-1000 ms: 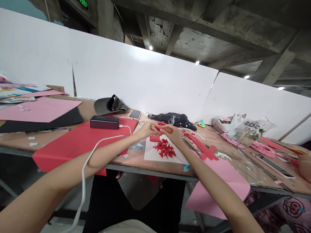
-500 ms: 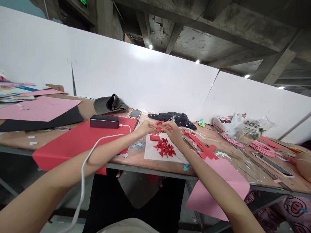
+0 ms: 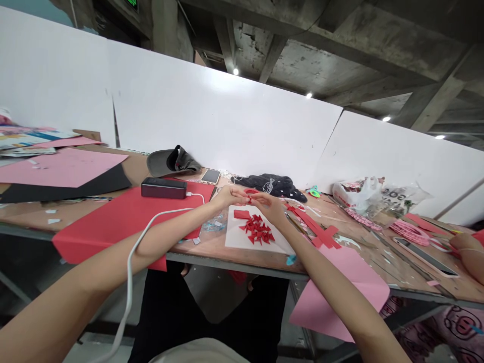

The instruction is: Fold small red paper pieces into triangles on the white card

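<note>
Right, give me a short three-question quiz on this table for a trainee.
1. True or false: the black power bank sits on the red paper sheet.
2. Which lies on the white sheet under the hands?
A) folded red paper triangles
B) a smartphone
C) a baseball cap
3. Fill in the colour: the left hand and right hand hold a small paper piece, coloured ___, between their fingertips.

Key: 1 true; 2 A; 3 red.
</note>
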Demonstrator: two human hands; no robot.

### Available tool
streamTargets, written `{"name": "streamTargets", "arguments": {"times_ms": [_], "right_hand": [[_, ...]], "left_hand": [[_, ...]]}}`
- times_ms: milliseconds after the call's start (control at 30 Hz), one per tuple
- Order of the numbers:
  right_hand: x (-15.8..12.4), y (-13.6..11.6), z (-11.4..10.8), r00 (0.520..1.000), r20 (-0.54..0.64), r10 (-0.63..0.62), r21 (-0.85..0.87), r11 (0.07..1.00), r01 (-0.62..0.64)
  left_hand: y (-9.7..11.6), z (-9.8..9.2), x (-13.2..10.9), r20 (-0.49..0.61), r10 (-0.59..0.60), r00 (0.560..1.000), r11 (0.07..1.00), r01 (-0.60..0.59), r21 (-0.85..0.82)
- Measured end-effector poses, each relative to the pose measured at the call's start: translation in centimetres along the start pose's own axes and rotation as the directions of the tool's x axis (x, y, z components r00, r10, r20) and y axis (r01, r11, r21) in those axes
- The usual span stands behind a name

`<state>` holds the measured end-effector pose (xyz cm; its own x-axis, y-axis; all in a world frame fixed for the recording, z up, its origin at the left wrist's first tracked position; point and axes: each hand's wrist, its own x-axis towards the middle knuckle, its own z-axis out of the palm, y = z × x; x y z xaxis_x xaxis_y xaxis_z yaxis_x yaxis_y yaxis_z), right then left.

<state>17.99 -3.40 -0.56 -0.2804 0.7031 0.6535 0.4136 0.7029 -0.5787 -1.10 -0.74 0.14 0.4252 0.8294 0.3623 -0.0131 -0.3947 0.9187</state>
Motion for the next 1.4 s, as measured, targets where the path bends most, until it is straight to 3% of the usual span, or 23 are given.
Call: {"name": "streamTargets", "arguments": {"times_ms": [100,200,333,467,600,933,1133,1233,1333,1400], "right_hand": [[0.0,-0.2,0.0,1.0,0.023,0.007,0.029,1.0,-0.008],[0.1,-0.1,0.0,0.998,-0.052,0.032,0.014,0.999,-0.031],[0.2,0.3,-0.2,0.991,-0.127,0.047,-0.03,0.998,-0.051],[0.1,0.2,-0.2,0.995,-0.101,0.016,-0.063,0.998,-0.023],[0.0,-0.1,-0.2,0.997,-0.079,-0.006,-0.081,0.997,-0.001],[0.1,0.4,-1.3,0.953,0.04,-0.3,-0.228,0.926,0.301],[0.0,0.2,-1.5,0.924,0.075,-0.374,-0.191,0.904,0.382],[0.0,-0.1,-1.3,0.951,0.049,-0.307,-0.117,0.943,0.31],[-0.1,0.0,-0.8,0.997,0.021,-0.074,0.035,0.997,0.074],[0.0,0.2,-0.5,0.997,0.046,0.068,0.11,0.991,-0.073]], "left_hand": [[-0.1,0.0,0.1,0.026,-0.02,0.999,0.999,0.021,-0.044],[-0.4,0.1,0.4,0.03,-0.066,0.997,0.993,0.069,-0.093],[-0.7,0.4,0.7,0.041,-0.04,0.998,0.999,0.039,0.022],[-1.0,0.5,0.9,0.069,0.05,0.996,0.991,-0.058,0.123],[-1.2,0.4,1.0,0.085,0.015,0.996,0.993,-0.025,0.117],[-0.6,0.1,0.7,0.169,-0.142,0.975,0.952,0.181,-0.246],[-0.4,0.0,0.6,0.188,-0.177,0.966,0.94,0.222,-0.259],[-0.4,0.0,0.6,0.144,-0.152,0.978,0.961,0.18,-0.21],[-0.2,0.2,0.5,0.091,-0.128,0.988,0.983,0.138,-0.118],[0.0,0.3,0.5,0.077,-0.107,0.991,0.992,0.112,-0.064]]}}
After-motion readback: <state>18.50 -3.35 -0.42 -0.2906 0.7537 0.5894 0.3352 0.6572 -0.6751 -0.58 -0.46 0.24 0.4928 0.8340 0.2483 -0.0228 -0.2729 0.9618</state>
